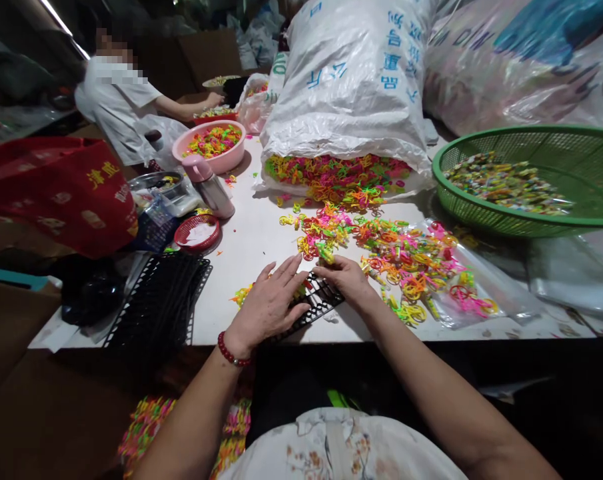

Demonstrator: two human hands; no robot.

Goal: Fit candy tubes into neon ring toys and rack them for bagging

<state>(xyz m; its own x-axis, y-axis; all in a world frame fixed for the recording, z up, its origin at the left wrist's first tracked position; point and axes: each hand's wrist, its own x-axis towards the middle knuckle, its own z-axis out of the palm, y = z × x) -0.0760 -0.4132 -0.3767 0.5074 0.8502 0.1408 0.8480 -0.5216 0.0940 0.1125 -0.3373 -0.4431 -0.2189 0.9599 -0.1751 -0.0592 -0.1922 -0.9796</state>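
Just below the frame's centre, the left hand point(268, 307) lies, fingers spread, over the black rack point(324, 298) while the right hand point(350, 280) finger-pinches a green-yellow piece point(325, 252), and uneven pressure could skid the rack.

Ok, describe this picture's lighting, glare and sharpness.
Head view: the light strip glares against a dim background; head view: highlights streak the clear bag beside the rings; head view: below the table, much sinks into near black; head view: left hand and right hand look fairly sharp.
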